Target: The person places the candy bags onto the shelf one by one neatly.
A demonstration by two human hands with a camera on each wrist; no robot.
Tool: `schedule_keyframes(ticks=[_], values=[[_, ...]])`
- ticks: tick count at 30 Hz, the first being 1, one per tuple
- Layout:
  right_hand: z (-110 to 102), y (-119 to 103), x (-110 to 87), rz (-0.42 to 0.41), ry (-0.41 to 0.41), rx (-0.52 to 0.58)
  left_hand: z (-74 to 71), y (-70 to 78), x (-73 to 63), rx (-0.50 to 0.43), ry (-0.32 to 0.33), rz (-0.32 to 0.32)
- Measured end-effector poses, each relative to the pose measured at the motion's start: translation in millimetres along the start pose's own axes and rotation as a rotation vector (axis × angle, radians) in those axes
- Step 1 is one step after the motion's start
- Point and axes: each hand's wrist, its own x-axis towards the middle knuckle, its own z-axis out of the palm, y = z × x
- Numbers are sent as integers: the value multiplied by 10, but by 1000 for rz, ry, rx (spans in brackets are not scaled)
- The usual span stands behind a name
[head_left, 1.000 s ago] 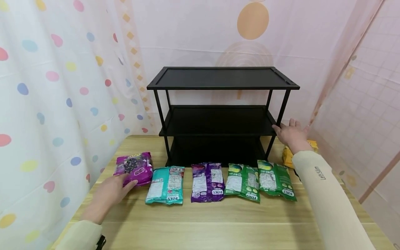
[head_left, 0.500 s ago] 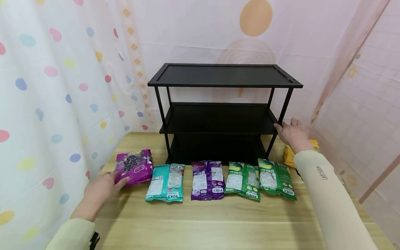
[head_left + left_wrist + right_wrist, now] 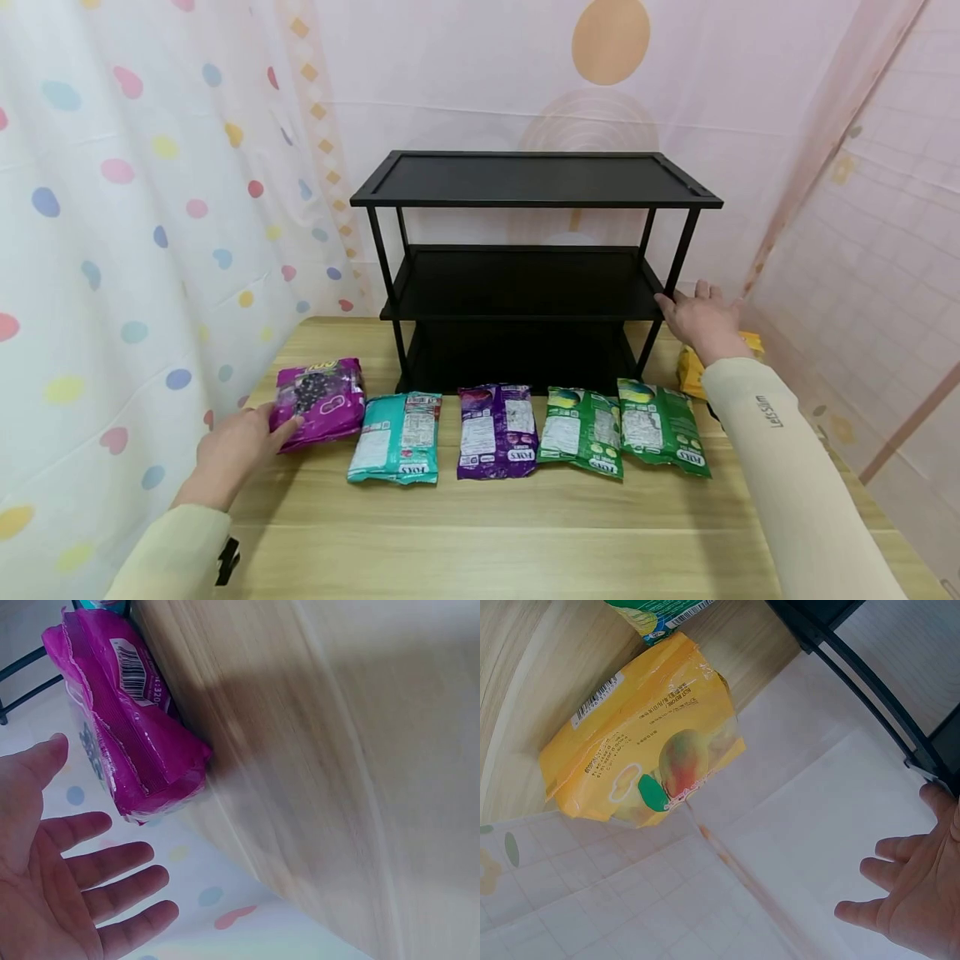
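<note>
My left hand (image 3: pixel 234 450) is at the near left corner of a magenta candy bag (image 3: pixel 321 402) with dark berries printed on it. In the left wrist view its fingers are spread, and the bag (image 3: pixel 131 712) lies beyond the thumb, outside the grasp. My right hand (image 3: pixel 703 323) is at the right side of a black three-tier shelf (image 3: pixel 525 283), thumb at the post by the middle tier. The right wrist view shows its other fingers extended, holding nothing. Below that arm lies a yellow candy bag (image 3: pixel 652 742) with a mango print, partly hidden by the sleeve in the head view.
Along the shelf's front lie a teal bag (image 3: pixel 397 438), a purple bag (image 3: pixel 497 432) and two green bags, one (image 3: pixel 581 431) left of the other (image 3: pixel 663 427). They rest on a wooden table (image 3: pixel 480 542). Patterned curtains (image 3: pixel 150 208) hang behind and at both sides.
My left hand has shifted slightly left, uncovering more of the magenta bag's near edge. The right hand stays at the shelf's post. The head view has tilted a little.
</note>
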Motion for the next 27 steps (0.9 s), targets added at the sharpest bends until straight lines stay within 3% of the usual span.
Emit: schedule_keyframes(ticks=[7,23,27], values=[[-1,-14,-8,-10,10,-14,-14,-39,68,-31,-58,-39],[6,-59,-9,-6,9,-3,-14,-121,210,8,-142,-97],[7,-74,-9,-5,15,-2,-27,-115,247,13,-198,-134]])
